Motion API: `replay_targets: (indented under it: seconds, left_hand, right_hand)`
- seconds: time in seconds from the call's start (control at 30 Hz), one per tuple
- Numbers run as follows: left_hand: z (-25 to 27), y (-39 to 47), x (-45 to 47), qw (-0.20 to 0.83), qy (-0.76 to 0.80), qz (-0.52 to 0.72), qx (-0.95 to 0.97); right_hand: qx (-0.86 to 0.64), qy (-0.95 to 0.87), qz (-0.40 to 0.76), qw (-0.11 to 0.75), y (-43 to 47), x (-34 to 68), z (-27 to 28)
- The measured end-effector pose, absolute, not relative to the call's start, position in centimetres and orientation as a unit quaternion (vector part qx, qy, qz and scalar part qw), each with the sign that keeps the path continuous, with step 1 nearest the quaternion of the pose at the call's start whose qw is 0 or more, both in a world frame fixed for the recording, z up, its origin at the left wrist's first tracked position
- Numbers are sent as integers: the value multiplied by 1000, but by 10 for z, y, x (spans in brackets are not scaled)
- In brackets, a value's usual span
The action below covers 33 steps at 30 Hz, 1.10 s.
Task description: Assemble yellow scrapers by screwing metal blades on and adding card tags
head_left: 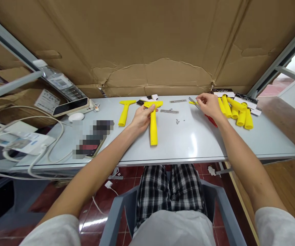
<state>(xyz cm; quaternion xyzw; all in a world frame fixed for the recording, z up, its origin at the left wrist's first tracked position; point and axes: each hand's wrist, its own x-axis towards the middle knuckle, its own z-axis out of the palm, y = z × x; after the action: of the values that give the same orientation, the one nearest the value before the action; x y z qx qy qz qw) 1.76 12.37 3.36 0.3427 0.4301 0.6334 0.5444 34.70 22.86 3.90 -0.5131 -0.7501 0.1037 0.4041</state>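
Note:
My left hand [141,118] is closed around a yellow plastic T-shaped handle [153,131], near the junction of its crossbar and grip. The grip points toward me. To its left a second yellow T-shaped handle [124,112] lies on the table. My right hand [209,104] is at the right, its thumb and fingers pinched together; what they hold, if anything, is hidden. Beneath it show a thin grey strip [195,104], a bit of yellow and a red piece [211,120], perhaps one tool. Two flat metal blades [169,111] and several small screws [177,121] lie between my hands.
Several yellow handles [241,112] are piled at the right on black-and-white cards [247,99]. Leftward are a partly blurred phone-like object [95,138], white cables [48,150], a power bank [72,106] and a water bottle [62,83]. Cardboard [152,44] backs the table [183,147].

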Motion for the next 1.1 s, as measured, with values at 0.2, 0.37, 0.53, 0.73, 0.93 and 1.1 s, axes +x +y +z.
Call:
replay_targets:
  seconds: [0.2, 0.37, 0.53, 0.73, 0.93, 1.1]
  left_hand:
    - [33, 123, 19, 580, 411, 613, 343]
    - [31, 124, 17, 581, 409, 622, 329]
    - [32, 121, 20, 585, 430, 603, 331]
    - [33, 118, 24, 584, 434, 585, 358]
    - [34, 115, 25, 587, 428, 577, 374]
    - [35, 113, 24, 580, 424, 570, 398]
  right_hand:
    - [-499, -780, 147, 347, 224, 332, 29]
    - [-488, -800, 146, 315, 219, 325, 30]
    - [-482, -809, 133, 310, 216, 325, 36]
    - [-455, -851, 113, 236, 207, 312, 31]
    - [-419, -881, 136, 175, 198, 301, 33]
    - [-411, -881, 208, 106, 190, 308, 48]
